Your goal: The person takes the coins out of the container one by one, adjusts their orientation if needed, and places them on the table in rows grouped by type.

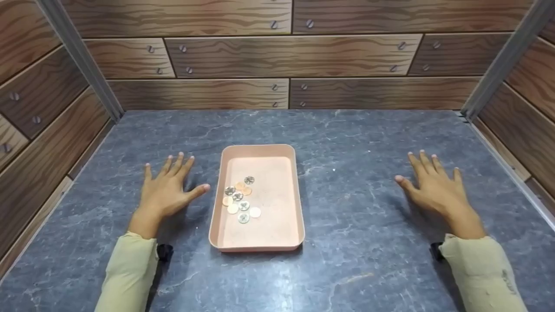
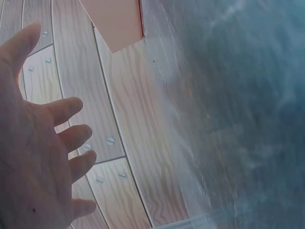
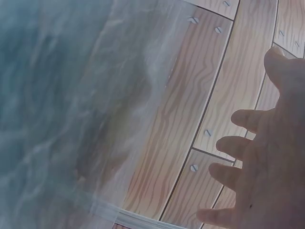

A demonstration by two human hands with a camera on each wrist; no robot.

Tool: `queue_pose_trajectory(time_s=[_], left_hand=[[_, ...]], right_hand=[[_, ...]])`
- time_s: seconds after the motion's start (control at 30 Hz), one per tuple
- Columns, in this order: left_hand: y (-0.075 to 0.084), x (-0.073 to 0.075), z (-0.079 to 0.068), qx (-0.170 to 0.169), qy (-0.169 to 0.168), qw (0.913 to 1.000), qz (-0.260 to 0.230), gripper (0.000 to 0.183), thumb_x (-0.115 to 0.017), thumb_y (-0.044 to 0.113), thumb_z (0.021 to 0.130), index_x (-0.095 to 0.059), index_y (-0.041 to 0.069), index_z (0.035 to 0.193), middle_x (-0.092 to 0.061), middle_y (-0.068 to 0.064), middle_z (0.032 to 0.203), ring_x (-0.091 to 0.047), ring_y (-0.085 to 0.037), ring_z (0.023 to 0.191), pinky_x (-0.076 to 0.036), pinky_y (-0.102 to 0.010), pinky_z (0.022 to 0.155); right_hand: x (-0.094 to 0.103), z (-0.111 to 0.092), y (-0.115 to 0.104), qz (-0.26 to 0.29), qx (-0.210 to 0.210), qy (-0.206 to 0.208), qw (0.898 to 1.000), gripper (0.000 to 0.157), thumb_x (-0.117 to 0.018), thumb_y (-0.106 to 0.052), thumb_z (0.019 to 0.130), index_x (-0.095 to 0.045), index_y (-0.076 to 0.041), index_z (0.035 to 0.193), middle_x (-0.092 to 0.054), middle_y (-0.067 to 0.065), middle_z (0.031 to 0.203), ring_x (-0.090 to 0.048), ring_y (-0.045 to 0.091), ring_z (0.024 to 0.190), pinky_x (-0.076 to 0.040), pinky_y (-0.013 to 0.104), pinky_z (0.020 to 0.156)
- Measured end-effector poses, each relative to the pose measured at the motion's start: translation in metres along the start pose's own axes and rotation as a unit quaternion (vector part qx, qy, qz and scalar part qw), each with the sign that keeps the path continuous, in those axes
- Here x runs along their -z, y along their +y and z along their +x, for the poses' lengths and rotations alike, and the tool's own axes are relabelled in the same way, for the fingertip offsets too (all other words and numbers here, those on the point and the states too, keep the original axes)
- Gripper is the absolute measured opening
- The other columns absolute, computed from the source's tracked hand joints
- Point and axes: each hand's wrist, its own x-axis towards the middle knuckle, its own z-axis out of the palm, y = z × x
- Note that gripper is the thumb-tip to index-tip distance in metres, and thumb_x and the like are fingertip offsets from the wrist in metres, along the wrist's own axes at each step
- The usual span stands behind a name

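Observation:
A shallow pink tray (image 1: pixel 275 229) lies on the table left of centre. Inside it, mostly toward its left side, are several small round discs like coins or buttons, some silver with a pattern (image 1: pixel 243 217), others pale or orange (image 1: pixel 255 212). My left hand (image 1: pixel 167 190) is spread palm down just left of the tray, its thumb pointing at the tray's edge and holding nothing. Well to the right of the tray, my right hand (image 1: pixel 435 190) is likewise spread and holds nothing. Each wrist view shows the palm and separated fingers, and the left one catches a corner of the tray (image 2: pixel 116 24).
The table (image 1: pixel 347 268) has a dark blue-grey marbled surface. Wood-patterned panels rise at the back (image 1: pixel 295 56), on the left (image 1: pixel 39 130) and on the right (image 1: pixel 520 108), with grey metal posts at the corners. A dark wrist strap (image 1: pixel 164 252) shows beside the left sleeve.

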Motion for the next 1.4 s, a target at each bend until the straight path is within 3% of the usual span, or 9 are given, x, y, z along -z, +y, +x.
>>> queue_pose_trajectory(time_s=[0.33, 0.53, 0.63, 0.77, 0.97, 1.4], left_hand=[[0.006, -0.003, -0.002, -0.024, 0.004, 0.9991, -0.036, 0.089, -0.046, 0.072, 0.086, -0.025, 0.018, 0.154, -0.02, -0.012, 0.16, -0.017, -0.037, 0.148, 0.001, -0.065, 0.115], [0.005, -0.007, -0.005, -0.04, -0.011, 0.9945, -0.096, 0.087, -0.051, 0.066, 0.087, -0.026, 0.017, 0.154, -0.025, -0.012, 0.158, -0.023, -0.037, 0.146, -0.006, -0.065, 0.115], [0.004, -0.008, -0.005, -0.051, -0.032, 0.9872, -0.148, 0.085, -0.056, 0.061, 0.087, -0.027, 0.016, 0.153, -0.03, -0.013, 0.156, -0.029, -0.038, 0.143, -0.017, -0.062, 0.115], [0.005, -0.01, -0.003, -0.059, -0.073, 0.9691, -0.228, 0.083, -0.062, 0.054, 0.087, -0.029, 0.015, 0.152, -0.034, -0.017, 0.154, -0.033, -0.039, 0.141, -0.027, -0.057, 0.113], [0.005, -0.014, -0.002, -0.068, -0.127, 0.9474, -0.286, 0.085, -0.07, 0.045, 0.084, -0.031, 0.008, 0.151, -0.034, -0.02, 0.153, -0.031, -0.039, 0.142, -0.027, -0.055, 0.114], [0.006, -0.018, 0.001, -0.103, -0.16, 0.9338, -0.303, 0.083, -0.078, 0.035, 0.079, -0.04, 0.0, 0.145, -0.045, -0.021, 0.146, -0.036, -0.04, 0.139, -0.027, -0.052, 0.115]], right_hand=[[0.004, 0.006, -0.014, -0.005, 0.035, 0.016, 0.999, 0.083, -0.029, -0.064, 0.097, -0.012, -0.006, 0.155, -0.008, 0.026, 0.159, -0.008, 0.05, 0.144, 0.0, 0.076, 0.105], [0.004, 0.012, -0.029, -0.004, 0.059, 0.028, 0.998, 0.082, -0.031, -0.063, 0.097, -0.016, -0.006, 0.154, -0.013, 0.025, 0.158, -0.013, 0.05, 0.143, -0.005, 0.073, 0.107], [0.004, 0.015, -0.037, 0.002, 0.072, 0.03, 0.997, 0.081, -0.032, -0.062, 0.097, -0.016, -0.006, 0.154, -0.013, 0.024, 0.159, -0.014, 0.049, 0.143, -0.006, 0.072, 0.108], [0.006, 0.019, -0.049, 0.01, 0.09, 0.035, 0.995, 0.08, -0.036, -0.06, 0.097, -0.019, -0.007, 0.154, -0.014, 0.022, 0.159, -0.017, 0.047, 0.143, -0.009, 0.071, 0.108], [0.007, 0.024, -0.074, 0.017, 0.124, 0.043, 0.991, 0.076, -0.038, -0.057, 0.098, -0.021, -0.008, 0.154, -0.018, 0.021, 0.159, -0.021, 0.045, 0.143, -0.015, 0.069, 0.109], [0.011, 0.032, -0.137, 0.055, 0.203, 0.034, 0.977, 0.065, -0.042, -0.05, 0.099, -0.031, -0.013, 0.151, -0.031, 0.014, 0.156, -0.03, 0.04, 0.141, -0.02, 0.064, 0.111]])
